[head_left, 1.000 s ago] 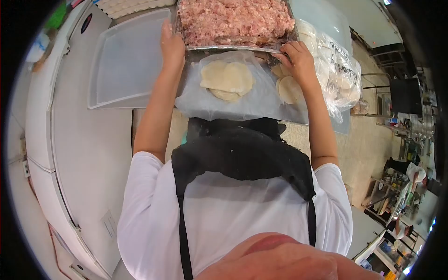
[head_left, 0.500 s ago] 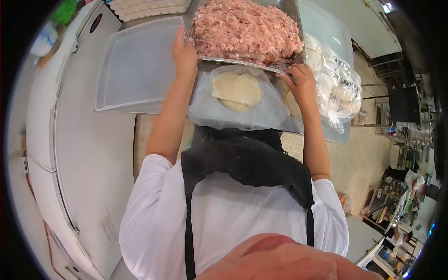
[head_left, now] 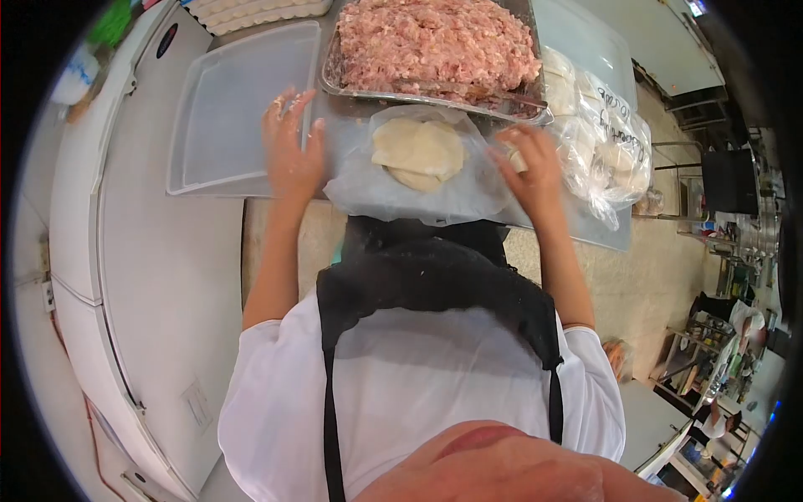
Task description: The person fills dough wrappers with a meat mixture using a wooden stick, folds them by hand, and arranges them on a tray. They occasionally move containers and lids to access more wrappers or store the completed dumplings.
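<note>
My left hand [head_left: 293,151] is raised over the left of the table, fingers spread, with pale bits stuck to its fingertips. Nothing is in it. My right hand [head_left: 531,167], slightly blurred, hovers by the near right corner of the metal tray [head_left: 393,94], its thumb apart from its curved fingers. A pale patch shows in the gap between them. Ground meat [head_left: 435,46] is heaped in the tray. Between my hands, flat rounds of dough [head_left: 418,155] lie overlapping on a clear plastic sheet [head_left: 351,180].
A translucent plastic lid [head_left: 242,109] lies at left, beside a white freezer-like cabinet [head_left: 167,276]. Stacked egg trays [head_left: 255,12] stand at the back. On the right are plastic bags of round dough pieces [head_left: 598,138] with handwriting. Shelves with kitchenware [head_left: 711,335] stand farther right.
Both hands have let go of the tray's edges. My left hand has come down and left, its fingers spreading; my right hand has dropped slightly toward me.
</note>
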Demonstrator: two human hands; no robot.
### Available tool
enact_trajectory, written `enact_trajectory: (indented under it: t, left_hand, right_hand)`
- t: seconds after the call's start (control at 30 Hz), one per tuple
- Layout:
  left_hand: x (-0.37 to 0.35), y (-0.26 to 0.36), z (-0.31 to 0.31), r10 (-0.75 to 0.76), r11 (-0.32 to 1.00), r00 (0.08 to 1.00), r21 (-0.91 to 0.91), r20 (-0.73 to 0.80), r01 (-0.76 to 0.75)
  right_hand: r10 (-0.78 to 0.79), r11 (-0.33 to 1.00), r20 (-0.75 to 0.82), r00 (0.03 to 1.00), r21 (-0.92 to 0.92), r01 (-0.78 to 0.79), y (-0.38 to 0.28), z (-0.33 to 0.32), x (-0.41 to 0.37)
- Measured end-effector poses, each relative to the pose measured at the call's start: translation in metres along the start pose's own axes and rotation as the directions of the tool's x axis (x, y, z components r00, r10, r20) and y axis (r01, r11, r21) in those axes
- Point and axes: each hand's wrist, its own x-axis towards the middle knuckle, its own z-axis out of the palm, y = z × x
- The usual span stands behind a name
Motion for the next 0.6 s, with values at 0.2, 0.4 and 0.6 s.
enact_trajectory:
  t: [0.2, 0.4, 0.6]
  left_hand:
    - [-0.019, -0.012, 0.012, -0.152, 0.980, 0.962, 0.163, 0.228, 0.116]
    - [-0.040, 0.001, 0.000, -0.091, 0.992, 0.959, 0.107, 0.268, 0.064]
    - [-0.017, -0.032, 0.001, -0.030, 0.996, 0.972, 0.085, 0.234, 0.010]
  right_hand:
    - [-0.067, 0.990, 0.263, 0.962, 0.138, 0.031, -0.024, 0.045, -0.011]
    - [-0.056, 0.997, 0.413, 0.909, 0.069, 0.030, -0.004, 0.030, -0.018]
    - [-0.227, 0.974, 0.384, 0.895, 0.070, 0.216, -0.046, 0.054, 0.017]
